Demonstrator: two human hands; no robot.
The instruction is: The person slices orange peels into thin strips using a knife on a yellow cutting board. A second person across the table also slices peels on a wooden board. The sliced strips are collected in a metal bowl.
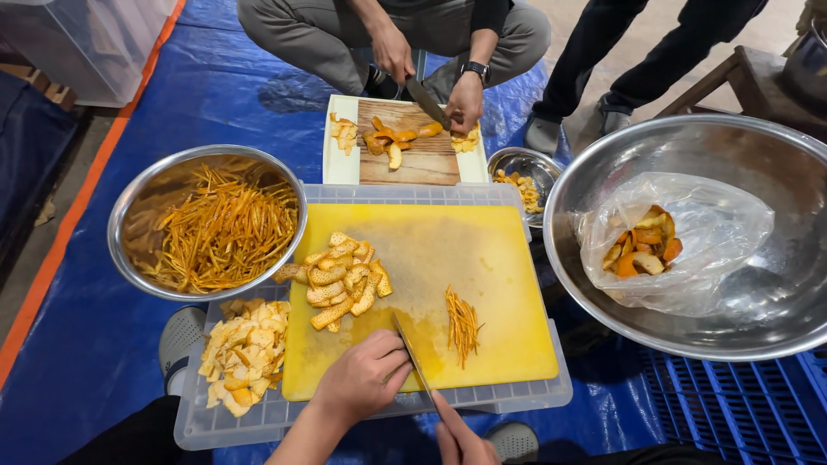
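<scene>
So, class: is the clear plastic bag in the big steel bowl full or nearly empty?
Nearly empty: the plastic bag lies slumped in the big steel bowl, holding only a few orange peel pieces.

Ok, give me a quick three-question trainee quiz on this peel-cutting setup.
1. True or false: the round steel bowl of orange peel strips sits left of the yellow plastic cutting board.
2. Which own hand holds the steel knife?
3. The clear plastic bag of peel pieces lies in: A) the large steel basin, B) a crate.

Key: 1 true; 2 the right hand, while the left hand rests on the board; 3 A.
</scene>
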